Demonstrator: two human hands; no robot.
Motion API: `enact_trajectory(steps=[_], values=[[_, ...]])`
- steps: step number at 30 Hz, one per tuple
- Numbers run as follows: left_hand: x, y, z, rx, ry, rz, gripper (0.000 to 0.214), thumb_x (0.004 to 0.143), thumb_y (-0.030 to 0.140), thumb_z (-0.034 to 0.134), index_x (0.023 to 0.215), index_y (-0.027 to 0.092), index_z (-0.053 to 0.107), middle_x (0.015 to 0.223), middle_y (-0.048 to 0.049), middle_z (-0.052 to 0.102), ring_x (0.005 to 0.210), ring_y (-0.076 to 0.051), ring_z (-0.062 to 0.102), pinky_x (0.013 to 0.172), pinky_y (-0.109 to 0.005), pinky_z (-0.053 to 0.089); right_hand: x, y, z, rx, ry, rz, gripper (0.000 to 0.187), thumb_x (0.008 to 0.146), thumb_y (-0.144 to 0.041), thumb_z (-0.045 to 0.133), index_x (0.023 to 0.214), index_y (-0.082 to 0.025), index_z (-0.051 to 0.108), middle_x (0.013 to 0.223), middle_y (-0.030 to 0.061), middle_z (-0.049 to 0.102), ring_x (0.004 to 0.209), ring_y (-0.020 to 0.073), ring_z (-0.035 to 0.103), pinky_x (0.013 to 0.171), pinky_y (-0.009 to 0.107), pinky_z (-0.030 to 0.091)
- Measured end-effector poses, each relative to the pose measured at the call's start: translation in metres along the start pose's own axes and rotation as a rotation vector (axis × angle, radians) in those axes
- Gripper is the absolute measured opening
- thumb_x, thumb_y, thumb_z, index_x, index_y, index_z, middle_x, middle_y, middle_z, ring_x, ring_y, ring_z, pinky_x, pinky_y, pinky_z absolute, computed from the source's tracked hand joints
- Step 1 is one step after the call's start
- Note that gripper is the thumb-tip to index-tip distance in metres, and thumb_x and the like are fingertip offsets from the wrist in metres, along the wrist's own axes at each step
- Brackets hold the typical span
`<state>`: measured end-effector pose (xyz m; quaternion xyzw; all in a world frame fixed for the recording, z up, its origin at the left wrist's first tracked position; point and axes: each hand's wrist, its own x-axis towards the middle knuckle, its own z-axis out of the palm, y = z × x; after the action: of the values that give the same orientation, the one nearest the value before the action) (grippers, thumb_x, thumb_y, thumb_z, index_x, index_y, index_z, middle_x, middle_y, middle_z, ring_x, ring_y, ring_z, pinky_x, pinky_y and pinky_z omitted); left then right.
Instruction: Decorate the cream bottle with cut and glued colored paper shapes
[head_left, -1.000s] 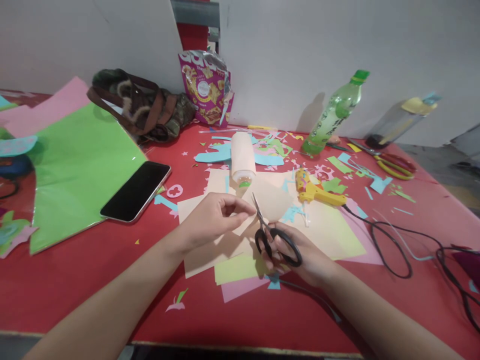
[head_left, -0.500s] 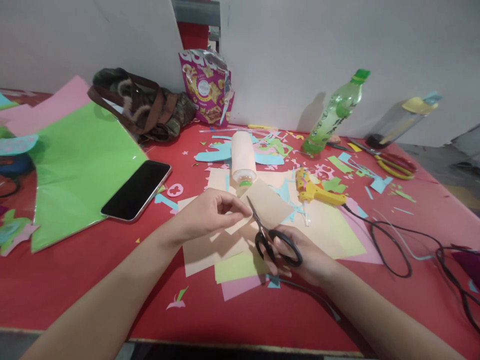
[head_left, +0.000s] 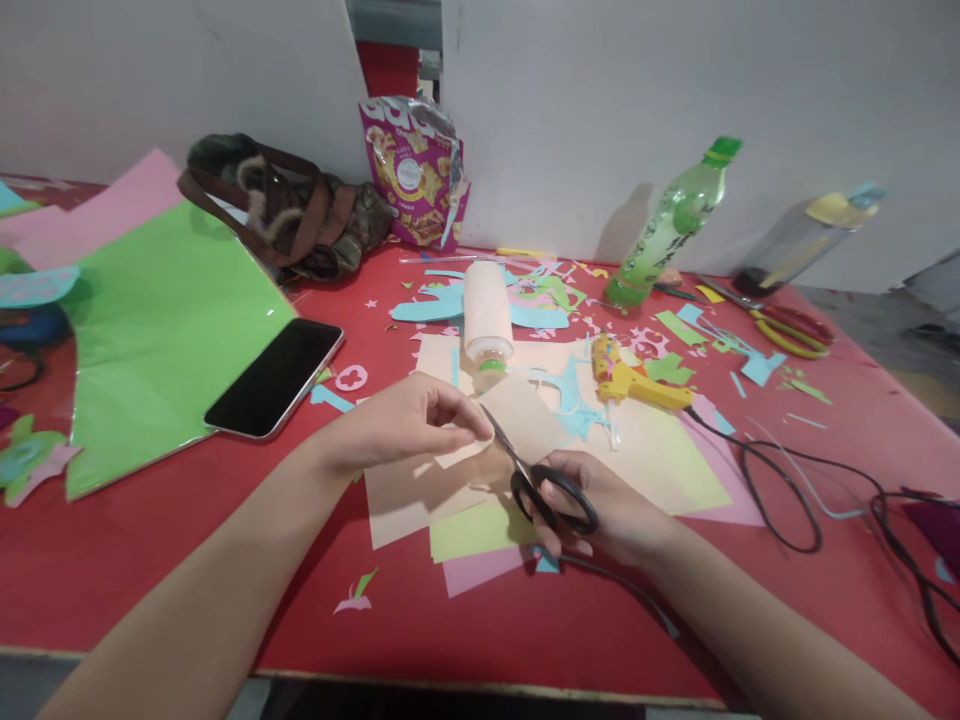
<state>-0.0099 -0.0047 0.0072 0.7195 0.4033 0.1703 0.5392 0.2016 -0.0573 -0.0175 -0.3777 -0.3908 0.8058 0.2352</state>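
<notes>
My left hand (head_left: 420, 425) pinches the edge of a small cream piece of paper (head_left: 529, 412) between thumb and fingers. My right hand (head_left: 592, 505) has its fingers through the black handles of a pair of scissors (head_left: 516, 455). The blades lie against the paper, close to my left fingertips. Just beyond the paper lies a bottle wrapped in cream paper (head_left: 487, 305), its green-tipped end toward me. Beneath both hands are cream sheets (head_left: 405, 510), a pale yellow sheet (head_left: 465, 535) and a pink sheet (head_left: 480, 575).
A yellow glue gun (head_left: 637, 385) with a black cord lies to the right. Behind it stand a green bottle (head_left: 671, 235) and a yellow-lidded container (head_left: 806, 240). Left are a phone (head_left: 274, 378), green sheets (head_left: 165, 340) and a bag (head_left: 292, 215). A snack packet (head_left: 415, 175) leans at the back.
Both hands have shifted slightly left. The cream piece of paper has moved and tilted lower, with the scissor blades still at it.
</notes>
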Motion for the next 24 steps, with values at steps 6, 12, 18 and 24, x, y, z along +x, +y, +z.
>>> enact_trajectory(steps=[6, 12, 18, 24], values=[[-0.002, -0.001, -0.003, 0.021, -0.022, -0.014, 0.019, 0.067, 0.020, 0.053, 0.081, 0.019, 0.067, 0.075, -0.0007, 0.066, 0.068, -0.012, 0.058, 0.059, -0.019, 0.043, 0.000, -0.002, 0.000, -0.062, -0.029, 0.026, 0.042, 0.057, -0.050, 0.066, 0.058, -0.012, 0.047, 0.040, 0.0003, 0.056, 0.024, 0.0012, 0.031, 0.026, 0.016, 0.015], [-0.002, 0.001, -0.002, -0.005, 0.010, -0.057, 0.019, 0.067, 0.024, 0.054, 0.080, 0.020, 0.067, 0.077, -0.0010, 0.066, 0.069, -0.012, 0.058, 0.057, -0.018, 0.042, 0.001, -0.003, 0.003, -0.001, 0.097, 0.046, 0.046, 0.049, -0.048, 0.072, 0.055, -0.015, 0.040, 0.034, -0.0085, 0.040, 0.029, 0.0012, 0.030, 0.029, 0.015, 0.014], [0.001, 0.004, 0.005, -0.074, 0.051, -0.086, 0.017, 0.066, 0.024, 0.055, 0.076, 0.017, 0.067, 0.066, -0.0004, 0.064, 0.055, -0.009, 0.054, 0.048, -0.016, 0.039, 0.002, 0.000, 0.003, 0.078, 0.165, 0.035, 0.047, 0.047, -0.042, 0.075, 0.055, -0.017, 0.036, 0.040, -0.0102, 0.035, 0.033, 0.0009, 0.030, 0.032, 0.014, 0.012], [0.002, 0.004, 0.010, -0.063, 0.083, -0.099, 0.017, 0.066, 0.020, 0.053, 0.078, 0.017, 0.065, 0.074, -0.0010, 0.066, 0.063, -0.010, 0.057, 0.051, -0.016, 0.040, 0.001, -0.001, 0.003, 0.082, 0.112, 0.033, 0.044, 0.053, -0.045, 0.071, 0.058, -0.017, 0.039, 0.038, -0.0079, 0.042, 0.031, 0.0025, 0.034, 0.031, 0.015, 0.014]])
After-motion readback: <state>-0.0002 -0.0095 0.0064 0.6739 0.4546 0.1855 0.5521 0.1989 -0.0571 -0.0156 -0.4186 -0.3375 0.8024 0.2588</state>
